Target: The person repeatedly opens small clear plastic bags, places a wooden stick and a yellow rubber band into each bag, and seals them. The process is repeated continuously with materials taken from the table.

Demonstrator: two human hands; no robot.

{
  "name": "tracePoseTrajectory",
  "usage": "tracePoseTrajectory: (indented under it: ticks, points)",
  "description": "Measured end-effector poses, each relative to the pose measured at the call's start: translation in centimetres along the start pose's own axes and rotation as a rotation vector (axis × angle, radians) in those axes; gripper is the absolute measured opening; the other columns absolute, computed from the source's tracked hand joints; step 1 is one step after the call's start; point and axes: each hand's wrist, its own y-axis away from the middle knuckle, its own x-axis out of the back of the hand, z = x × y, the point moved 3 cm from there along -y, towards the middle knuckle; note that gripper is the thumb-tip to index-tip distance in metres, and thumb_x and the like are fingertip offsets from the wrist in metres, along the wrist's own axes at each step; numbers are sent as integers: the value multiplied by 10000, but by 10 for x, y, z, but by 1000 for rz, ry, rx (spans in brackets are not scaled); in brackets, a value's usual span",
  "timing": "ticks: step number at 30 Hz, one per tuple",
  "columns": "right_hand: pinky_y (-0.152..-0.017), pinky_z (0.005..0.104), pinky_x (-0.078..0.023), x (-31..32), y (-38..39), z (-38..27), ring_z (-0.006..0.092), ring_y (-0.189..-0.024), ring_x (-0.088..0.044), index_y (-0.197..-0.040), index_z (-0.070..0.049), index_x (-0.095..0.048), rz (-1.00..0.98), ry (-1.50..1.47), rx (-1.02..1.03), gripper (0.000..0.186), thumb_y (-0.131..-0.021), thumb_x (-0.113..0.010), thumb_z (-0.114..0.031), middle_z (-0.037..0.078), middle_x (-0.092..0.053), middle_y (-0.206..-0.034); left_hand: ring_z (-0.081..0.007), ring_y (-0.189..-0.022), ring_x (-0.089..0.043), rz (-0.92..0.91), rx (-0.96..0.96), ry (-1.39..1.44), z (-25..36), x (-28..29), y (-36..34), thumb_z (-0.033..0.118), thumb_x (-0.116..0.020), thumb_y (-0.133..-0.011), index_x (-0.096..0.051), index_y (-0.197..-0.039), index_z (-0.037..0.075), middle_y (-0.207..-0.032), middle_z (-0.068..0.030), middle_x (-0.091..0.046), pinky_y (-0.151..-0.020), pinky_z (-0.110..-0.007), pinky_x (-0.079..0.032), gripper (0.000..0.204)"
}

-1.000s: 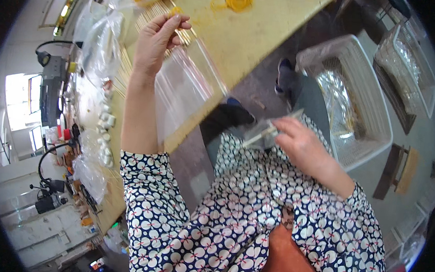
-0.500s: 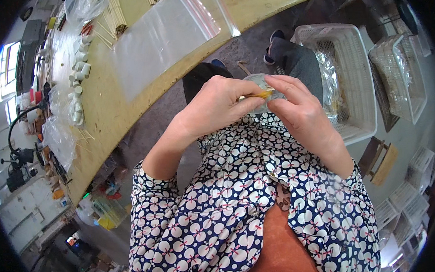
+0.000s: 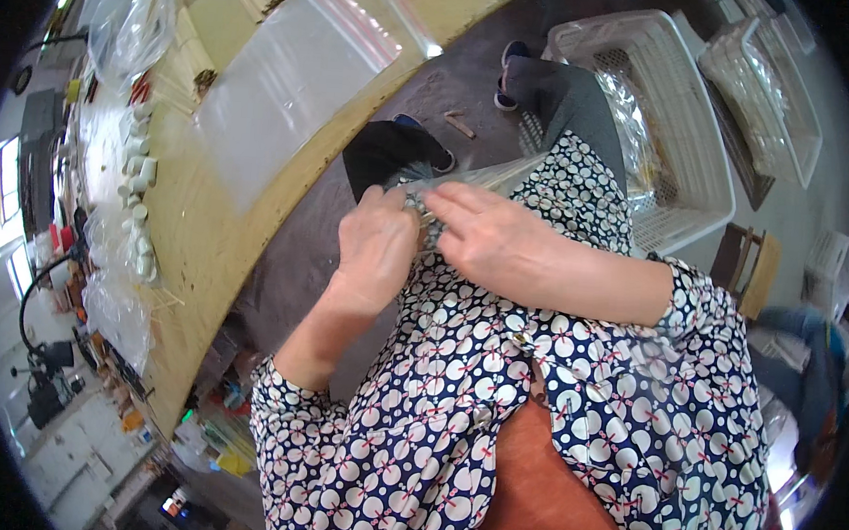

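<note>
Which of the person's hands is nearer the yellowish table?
Left. The left hand is to the right of the table, with floor showing between; the right hand is farther right.

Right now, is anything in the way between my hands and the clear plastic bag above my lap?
Nothing visible stands between them. Your left hand is closed at the near end of the clear plastic bag, and your right hand is against it, though its exact grip is blurred.
</note>
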Motion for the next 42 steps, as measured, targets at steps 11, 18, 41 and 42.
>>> tracePoseTrajectory:
  ticks: [11,18,41,42]
  points:
    - [-1105,436,-489,-15,-3,1,389,-1269,-586,-898,104,-697,-147,-139,-66,240,-819,-623,-110,292,-630,-1293,-288,-914,-557,213,95,113,-9,-22,17,96,-732,-793,-724,-798,86,-893,-45,-614,-800,-433,-431,14]
    - [-921,369,-546,-29,-3,9,287,-1045,-616,-841,22,-714,-51,-43,67,149,-798,-641,-101,137,-644,-996,-298,-1181,-568,505,119,133,2,-34,10,133,-789,-765,-764,-847,59,-1207,-40,-685,-1022,-488,-404,113]
    - [-989,419,-569,27,-4,25,352,-1227,-635,-895,37,-645,33,-162,-58,121,-781,-680,17,193,-675,-1267,-216,-1089,-702,480,258,1071,-43,-50,55,19,-750,-907,-791,-1109,12,-1162,-127,-760,-972,-314,-523,206]
    - [-991,420,-565,28,-4,24,349,-1217,-637,-896,35,-647,24,-149,-67,119,-783,-681,15,188,-681,-1257,-213,-1076,-704,464,284,1136,-43,-50,56,22,-746,-912,-793,-1105,13,-1157,-128,-761,-964,-310,-526,199]
